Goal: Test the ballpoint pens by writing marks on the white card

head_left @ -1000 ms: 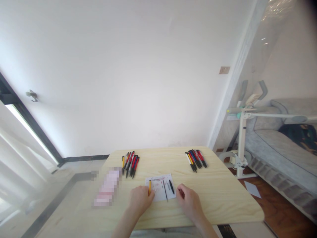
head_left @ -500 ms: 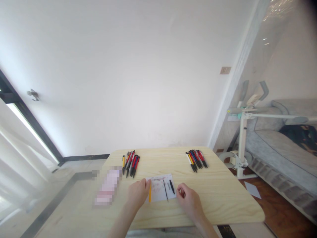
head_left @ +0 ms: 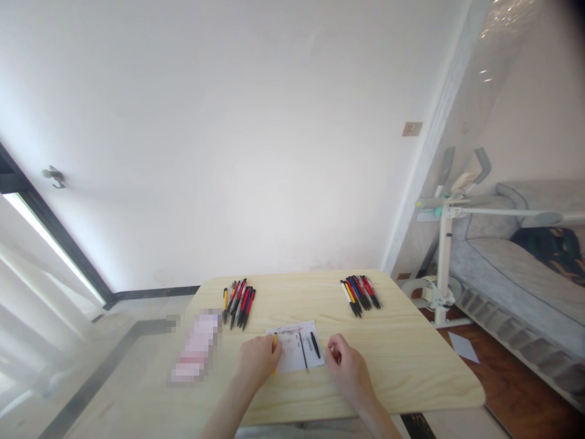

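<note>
My left hand point(head_left: 258, 358) is closed at the left edge of a printed paper sheet point(head_left: 289, 360), its thumb and fingers around a yellow pen barrel point(head_left: 275, 337). The barrel's two ends show past the thumb. On the sheet lie a thin dark refill point(head_left: 303, 350) and, to its right, a short black pen part point(head_left: 315, 344). Just off the sheet's right edge, my right hand point(head_left: 350, 369) is curled with thumb and fingertips together. Whatever it may hold is too small or hidden to make out.
On the wooden table point(head_left: 411, 360), several pens point(head_left: 240, 305) lie grouped at the back left and several more pens point(head_left: 360, 296) at the back right. A blurred pinkish item point(head_left: 196, 347) is at the left. Exercise equipment point(head_left: 443, 262) and a grey sofa point(head_left: 498, 256) stand right.
My left hand has come down slightly and its thumb now covers the middle of the yellow barrel. My right hand stays curled in nearly the same place. The view has shifted slightly.
</note>
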{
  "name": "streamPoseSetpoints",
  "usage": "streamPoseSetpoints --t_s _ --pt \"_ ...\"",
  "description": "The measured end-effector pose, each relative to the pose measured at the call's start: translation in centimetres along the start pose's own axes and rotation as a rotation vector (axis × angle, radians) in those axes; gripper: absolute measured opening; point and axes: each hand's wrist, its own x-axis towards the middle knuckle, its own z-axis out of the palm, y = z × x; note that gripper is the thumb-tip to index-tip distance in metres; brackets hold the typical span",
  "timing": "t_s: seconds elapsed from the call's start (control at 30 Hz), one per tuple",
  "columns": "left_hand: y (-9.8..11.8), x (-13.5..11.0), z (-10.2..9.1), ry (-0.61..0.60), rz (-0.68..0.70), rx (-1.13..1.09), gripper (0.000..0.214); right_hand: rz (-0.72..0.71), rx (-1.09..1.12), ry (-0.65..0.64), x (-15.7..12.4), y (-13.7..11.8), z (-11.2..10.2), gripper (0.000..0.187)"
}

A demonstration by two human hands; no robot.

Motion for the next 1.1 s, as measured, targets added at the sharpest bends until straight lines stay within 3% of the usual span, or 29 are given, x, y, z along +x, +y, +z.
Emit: streamPoseSetpoints --t_s 0.3,0.57,0.73,0.83,1.1 --pt "-0.3 0.1 0.0 0.046 -0.022 -0.092 0.033 0.001 -0.014 -0.007 0.1 0.0 0.1 0.008" --pt "-2.0 -0.5 -0.7 0.152 -0.063 -0.363 0.037 -0.015 0.018 -0.009 0.0 0.1 0.1 0.009" --pt "-2.8 -0.8 -0.8 0.178 -0.087 -0.623 0.041 -0.083 0.057 0.121 0.1 0.1 0.2 0.01" --pt "-3.0 -0.9 -0.8 0.192 -0.096 -0.783 0.041 -0.153 0.036 0.162 0.2 -0.7 0.1 0.01" --pt "-2.2 -1.5 0.0 0.162 -0.125 -1.139 0.04 -0.23 0.019 0.043 1.1 -4.5 0.2 0.011"
